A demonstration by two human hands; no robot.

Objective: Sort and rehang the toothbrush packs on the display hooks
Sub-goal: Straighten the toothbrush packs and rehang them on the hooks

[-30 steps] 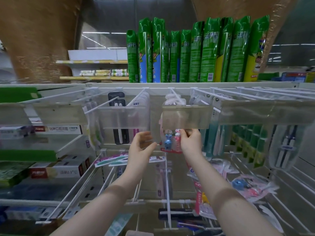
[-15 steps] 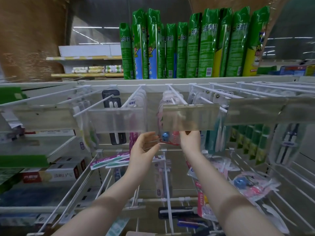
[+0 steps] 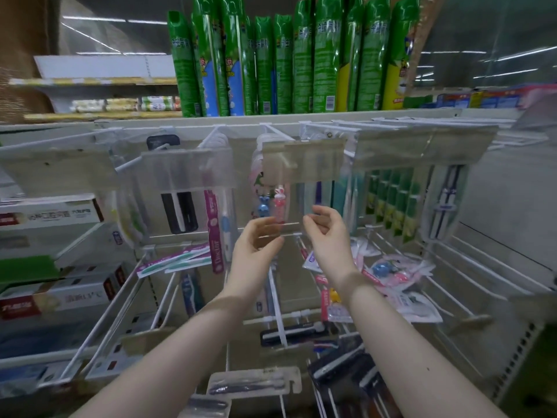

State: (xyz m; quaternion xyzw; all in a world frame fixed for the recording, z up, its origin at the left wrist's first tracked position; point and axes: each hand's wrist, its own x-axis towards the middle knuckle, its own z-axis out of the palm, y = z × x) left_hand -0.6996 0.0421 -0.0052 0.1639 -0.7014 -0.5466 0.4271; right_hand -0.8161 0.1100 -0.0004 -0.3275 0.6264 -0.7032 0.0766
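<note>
In the head view, the left hand [image 3: 259,247] and right hand [image 3: 327,233] are reaching up to the clear plastic pack of blue and pink rabbit-shaped toothbrushes [image 3: 271,203], which is hanging from a white wire hook [image 3: 278,134] in the top row. The curled fingers of each hand are seemingly pinching a lower corner, though blur is softening the contact. A yellowed clear price flap [image 3: 304,159] is covering the pack's top, a pink toothbrush pack [image 3: 214,233] and teal toothbrush packs [image 3: 343,191] are crowding its sides, tall green spray cans [image 3: 301,61] are standing on the shelf above, and loose toothbrush packs [image 3: 391,271] are lying lower right.
</note>
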